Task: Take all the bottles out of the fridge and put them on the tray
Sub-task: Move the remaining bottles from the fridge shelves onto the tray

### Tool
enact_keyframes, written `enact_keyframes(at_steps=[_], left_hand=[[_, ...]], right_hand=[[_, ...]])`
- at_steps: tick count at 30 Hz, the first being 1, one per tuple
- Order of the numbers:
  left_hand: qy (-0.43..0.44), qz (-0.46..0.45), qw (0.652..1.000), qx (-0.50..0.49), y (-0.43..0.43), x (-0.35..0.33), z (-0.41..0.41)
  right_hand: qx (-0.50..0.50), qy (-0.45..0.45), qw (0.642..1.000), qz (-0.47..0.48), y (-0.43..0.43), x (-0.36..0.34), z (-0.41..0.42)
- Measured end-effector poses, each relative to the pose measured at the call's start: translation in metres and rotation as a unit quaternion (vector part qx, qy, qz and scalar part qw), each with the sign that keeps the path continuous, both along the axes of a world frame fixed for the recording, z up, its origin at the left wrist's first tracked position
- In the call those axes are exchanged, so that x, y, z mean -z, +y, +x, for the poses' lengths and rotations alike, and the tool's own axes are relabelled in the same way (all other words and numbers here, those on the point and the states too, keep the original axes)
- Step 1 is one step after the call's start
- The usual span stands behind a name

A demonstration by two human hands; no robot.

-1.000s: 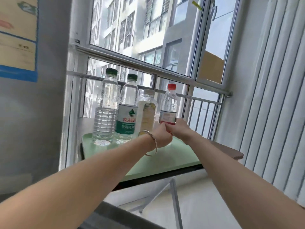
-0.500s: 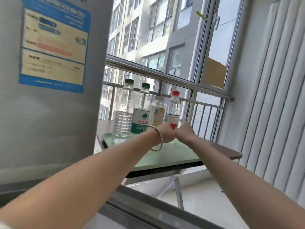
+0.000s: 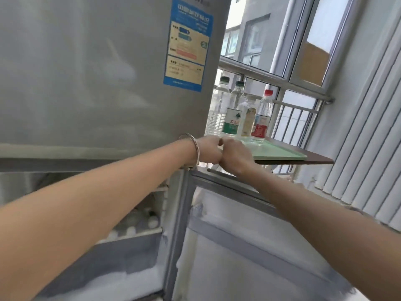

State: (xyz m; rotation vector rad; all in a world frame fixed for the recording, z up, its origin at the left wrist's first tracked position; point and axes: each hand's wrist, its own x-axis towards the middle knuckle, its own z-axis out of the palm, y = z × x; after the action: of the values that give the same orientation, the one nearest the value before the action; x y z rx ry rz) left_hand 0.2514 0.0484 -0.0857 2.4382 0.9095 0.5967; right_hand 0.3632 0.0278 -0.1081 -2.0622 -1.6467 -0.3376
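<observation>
Several bottles stand upright on the pale green tray (image 3: pixel 280 152): a clear green-capped bottle (image 3: pixel 218 109), a green-labelled bottle (image 3: pixel 233 118), a yellowish bottle (image 3: pixel 248 118) and a red-capped, red-labelled bottle (image 3: pixel 262 118). My left hand (image 3: pixel 208 152), with a bracelet on the wrist, and my right hand (image 3: pixel 235 154) are curled into loose fists, knuckles touching, just in front of the tray's near edge. Neither hand holds anything. The grey fridge (image 3: pixel 97 72) fills the left. Its lower door (image 3: pixel 249 235) hangs open below my arms.
The tray rests on a small dark-topped table (image 3: pixel 321 160) by a window with a metal railing (image 3: pixel 301 105). White slatted panels (image 3: pixel 368 137) run along the right. Inside the open fridge a door shelf holds white eggs (image 3: pixel 138 222).
Both hands have let go of the red-capped bottle and drawn back from the tray. The view has swung left and down, bringing the fridge and its open lower door into sight.
</observation>
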Motion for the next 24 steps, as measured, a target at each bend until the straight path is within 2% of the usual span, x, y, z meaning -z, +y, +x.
enact_keyframes(at_steps=[4, 6, 10, 14, 16, 19, 22, 24], left_hand=[[0.015, -0.015, 1.0, -0.02, 0.005, 0.019, -0.049], [0.036, -0.031, 0.998, -0.044, 0.007, 0.032, -0.069], [0.097, -0.113, 0.986, -0.072, 0.027, 0.088, -0.126], [0.168, -0.163, 0.962, -0.139, 0.055, 0.162, -0.188], [0.211, -0.172, 0.944, -0.188, 0.064, 0.195, -0.211], [0.268, -0.15, 0.896, -0.321, 0.083, 0.247, -0.249], [0.238, -0.191, 0.846, -0.437, 0.099, 0.285, -0.274], [0.194, -0.197, 0.827, -0.49, 0.109, 0.304, -0.282]], right_hand=[[-0.04, -0.072, 0.995, 0.054, -0.003, 0.021, -0.044], [-0.062, -0.078, 0.995, 0.023, 0.004, 0.037, -0.068], [-0.14, -0.031, 0.989, -0.033, 0.025, 0.095, -0.121], [-0.231, -0.02, 0.963, -0.137, 0.064, 0.172, -0.179], [-0.263, 0.002, 0.942, -0.21, 0.081, 0.209, -0.203], [-0.302, -0.02, 0.904, -0.301, 0.108, 0.255, -0.237], [-0.322, -0.059, 0.888, -0.324, 0.133, 0.287, -0.261], [-0.33, -0.076, 0.887, -0.314, 0.148, 0.3, -0.273]])
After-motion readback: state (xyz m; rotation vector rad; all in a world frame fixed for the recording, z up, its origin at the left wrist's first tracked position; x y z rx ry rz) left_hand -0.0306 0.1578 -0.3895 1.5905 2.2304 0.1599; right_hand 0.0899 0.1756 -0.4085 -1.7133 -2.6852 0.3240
